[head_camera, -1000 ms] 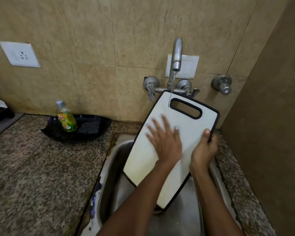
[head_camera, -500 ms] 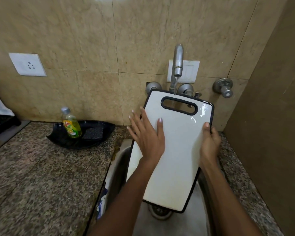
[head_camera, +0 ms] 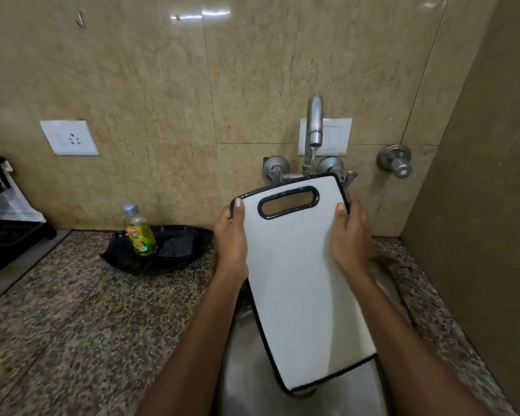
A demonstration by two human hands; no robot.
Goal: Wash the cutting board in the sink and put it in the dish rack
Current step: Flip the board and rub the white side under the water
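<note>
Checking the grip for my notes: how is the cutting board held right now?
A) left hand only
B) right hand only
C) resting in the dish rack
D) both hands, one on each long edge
D: the left hand and right hand each grip a side edge of the cutting board over the sink.

White cutting board (head_camera: 297,280) with black rim and handle slot, held tilted over steel sink (head_camera: 240,370), dish rack (head_camera: 0,235) far left

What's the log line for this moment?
stage: rinsing | board: over sink, under tap | left hand: grips left edge | right hand: grips right edge | rack: far left
</note>
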